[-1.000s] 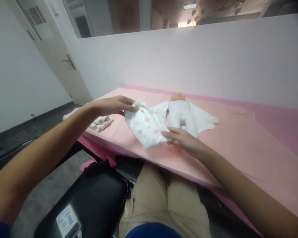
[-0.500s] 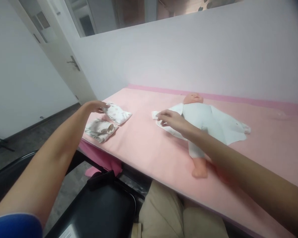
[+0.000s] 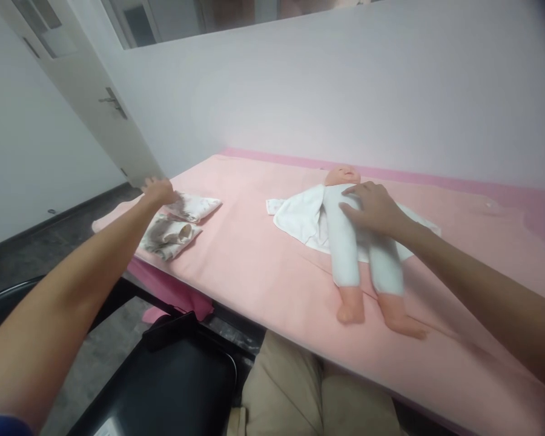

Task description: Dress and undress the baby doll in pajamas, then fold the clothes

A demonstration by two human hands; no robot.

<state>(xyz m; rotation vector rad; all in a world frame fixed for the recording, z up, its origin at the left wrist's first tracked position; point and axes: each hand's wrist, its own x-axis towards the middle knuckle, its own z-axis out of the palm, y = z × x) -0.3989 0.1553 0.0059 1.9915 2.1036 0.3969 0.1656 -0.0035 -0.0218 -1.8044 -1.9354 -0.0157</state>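
A baby doll (image 3: pixel 338 236) with a white cloth body lies on its back, its bare feet toward me. A white baby shirt (image 3: pixel 300 218) is spread beneath it, one sleeve reaching left. My right hand (image 3: pixel 372 207) is over the doll's chest, thumb and fingers apart, holding nothing; I cannot tell whether it touches. At the left, my left hand (image 3: pixel 160 189) is just beyond a folded patterned garment (image 3: pixel 197 206), its fingers apart and partly hidden by the hand. A second folded garment (image 3: pixel 168 237) lies nearer to me.
A pink cloth covers the table (image 3: pixel 249 254), which stands against a white wall (image 3: pixel 309 97). A black chair (image 3: pixel 163 375) is at the front left, close to the table edge. A door (image 3: pixel 86 85) stands beyond the table's left end.
My right hand has moved from the shirt's left sleeve to above the doll's chest. My left hand has shifted left off the patterned garment. The view has turned slightly.
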